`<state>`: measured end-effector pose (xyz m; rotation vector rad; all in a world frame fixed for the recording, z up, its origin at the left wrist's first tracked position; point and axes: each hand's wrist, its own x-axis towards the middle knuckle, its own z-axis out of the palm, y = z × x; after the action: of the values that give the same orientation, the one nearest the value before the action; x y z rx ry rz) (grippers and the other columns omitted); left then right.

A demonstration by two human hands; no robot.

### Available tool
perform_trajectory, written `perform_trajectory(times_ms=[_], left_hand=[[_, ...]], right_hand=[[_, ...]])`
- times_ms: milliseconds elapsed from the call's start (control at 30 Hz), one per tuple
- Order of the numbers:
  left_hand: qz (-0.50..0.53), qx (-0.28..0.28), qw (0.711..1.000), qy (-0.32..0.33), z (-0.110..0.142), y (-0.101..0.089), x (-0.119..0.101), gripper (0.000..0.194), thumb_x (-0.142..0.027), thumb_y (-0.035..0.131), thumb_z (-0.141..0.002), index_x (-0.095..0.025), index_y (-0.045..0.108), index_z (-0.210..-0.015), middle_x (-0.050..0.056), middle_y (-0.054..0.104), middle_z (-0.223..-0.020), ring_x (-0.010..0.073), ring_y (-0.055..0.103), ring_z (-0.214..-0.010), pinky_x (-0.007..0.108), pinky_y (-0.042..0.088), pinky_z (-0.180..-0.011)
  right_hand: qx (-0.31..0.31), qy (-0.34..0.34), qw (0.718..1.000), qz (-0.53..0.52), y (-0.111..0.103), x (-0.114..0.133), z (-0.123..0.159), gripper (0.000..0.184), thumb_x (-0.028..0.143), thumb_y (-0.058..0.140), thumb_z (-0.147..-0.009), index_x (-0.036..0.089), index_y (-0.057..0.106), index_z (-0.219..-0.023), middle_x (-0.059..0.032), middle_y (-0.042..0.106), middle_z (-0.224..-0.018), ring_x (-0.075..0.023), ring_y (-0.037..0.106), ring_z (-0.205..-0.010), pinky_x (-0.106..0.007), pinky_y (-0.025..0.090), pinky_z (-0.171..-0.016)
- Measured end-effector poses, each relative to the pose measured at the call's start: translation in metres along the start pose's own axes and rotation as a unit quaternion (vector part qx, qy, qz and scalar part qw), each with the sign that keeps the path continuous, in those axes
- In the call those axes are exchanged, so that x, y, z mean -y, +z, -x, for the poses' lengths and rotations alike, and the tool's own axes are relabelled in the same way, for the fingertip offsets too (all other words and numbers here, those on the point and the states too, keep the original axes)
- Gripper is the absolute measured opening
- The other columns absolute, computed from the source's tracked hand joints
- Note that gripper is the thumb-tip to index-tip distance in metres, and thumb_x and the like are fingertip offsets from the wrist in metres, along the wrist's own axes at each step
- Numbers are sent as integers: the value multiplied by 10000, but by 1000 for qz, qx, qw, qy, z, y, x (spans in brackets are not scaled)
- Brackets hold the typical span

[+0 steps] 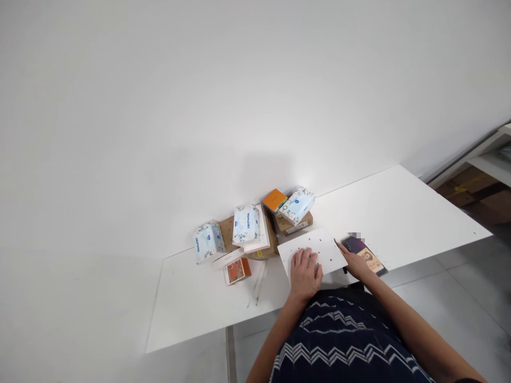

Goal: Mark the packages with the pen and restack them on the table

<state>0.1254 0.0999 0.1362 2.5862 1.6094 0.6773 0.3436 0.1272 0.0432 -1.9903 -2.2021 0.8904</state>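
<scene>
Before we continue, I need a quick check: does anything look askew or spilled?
Slightly askew: the rightmost pale-blue floral tissue pack sits crookedly on a brown cardboard box, its edges out of line with the box's. No visible spill.

A head-worn camera looks forward and down over the white table (191, 298).

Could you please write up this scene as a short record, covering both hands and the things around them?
Left hand: the left hand rests palm down on a white sheet
Right hand: the right hand is at the sheet's right edge; its grip is unclear
Sheet markings: small, dark, scattered; too small to read
Beside right hand: phone with a picture on its back
Surface: white table along a wall
Tissue packs: three, left, middle and right
Orange box: next to the right pack
</scene>
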Motion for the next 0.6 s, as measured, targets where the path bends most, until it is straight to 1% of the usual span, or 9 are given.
perform_trajectory(times_ms=[100, 133, 200, 233, 300, 367, 433, 500, 600], left_hand=[[-1, 3, 1000, -2, 1, 2, 0, 343, -259, 589, -828, -187, 594, -1163, 83, 618, -1255, 284, 508, -1193, 452, 426, -1002], [-1, 4, 1000, -3, 1, 2, 0, 341, -261, 587, -831, -189, 594, -1164, 82, 616, -1258, 284, 507, -1196, 452, 424, -1005], [0, 5, 1000, -4, 1, 2, 0, 340, -265, 583, -835, -190, 594, -1166, 81, 614, -1261, 284, 504, -1199, 451, 422, -1008], [0, 5, 1000, -3, 1, 2, 0, 339, -265, 580, -837, -189, 594, -1167, 81, 615, -1260, 285, 504, -1198, 450, 423, -1007], [-1, 4, 1000, -1, 1, 2, 0, 332, -264, 571, -842, -186, 595, -1164, 81, 616, -1257, 288, 504, -1197, 452, 421, -1008], [-1, 4, 1000, -2, 1, 3, 0, 322, -262, 561, -849, -186, 596, -1160, 80, 617, -1254, 287, 504, -1197, 453, 418, -1012], [0, 6, 1000, -5, 1, 3, 0, 317, -265, 555, -854, -190, 596, -1160, 77, 616, -1253, 284, 503, -1199, 451, 415, -1017], [1, 8, 1000, -5, 1, 4, 0, 319, -271, 555, -855, -196, 595, -1163, 75, 613, -1255, 280, 502, -1200, 449, 412, -1022], [-1, 7, 1000, -5, 1, 4, 0, 322, -280, 552, -858, -195, 593, -1166, 75, 607, -1261, 282, 500, -1202, 449, 409, -1029]], right_hand=[[49, 0, 999, 10, -1, -1, -2, 703, 61, 337, -809, 311, 343, -1466, -101, 301, -1548, -292, 685, -838, -497, 520, -698], [36, 5, 999, 13, -1, -1, -1, 690, 71, 339, -815, 303, 349, -1464, -103, 314, -1545, -292, 678, -867, -481, 519, -709], [-16, 27, 999, 26, -3, -3, 2, 650, 96, 351, -828, 256, 366, -1459, -133, 385, -1504, -299, 641, -972, -454, 506, -763], [-50, 48, 997, 36, -3, -5, 4, 618, 125, 360, -843, 221, 374, -1454, -157, 419, -1472, -311, 608, -1034, -456, 492, -800], [-111, 117, 985, 65, -3, -10, 10, 565, 243, 401, -876, 168, 388, -1436, -197, 448, -1419, -353, 536, -1116, -490, 457, -851], [-139, 188, 968, 88, 0, -18, 17, 605, 402, 462, -868, 163, 396, -1420, -208, 442, -1396, -391, 493, -1135, -530, 434, -856], [-144, 227, 959, 95, 4, -25, 24, 628, 490, 488, -846, 195, 418, -1397, -183, 454, -1373, -391, 473, -1140, -527, 425, -858], [-133, 221, 962, 89, 8, -31, 29, 595, 502, 448, -867, 202, 437, -1380, -172, 471, -1352, -380, 462, -1145, -517, 419, -860], [-125, 204, 968, 79, 9, -34, 32, 577, 495, 412, -882, 185, 465, -1366, -186, 470, -1349, -388, 458, -1141, -531, 415, -855]])
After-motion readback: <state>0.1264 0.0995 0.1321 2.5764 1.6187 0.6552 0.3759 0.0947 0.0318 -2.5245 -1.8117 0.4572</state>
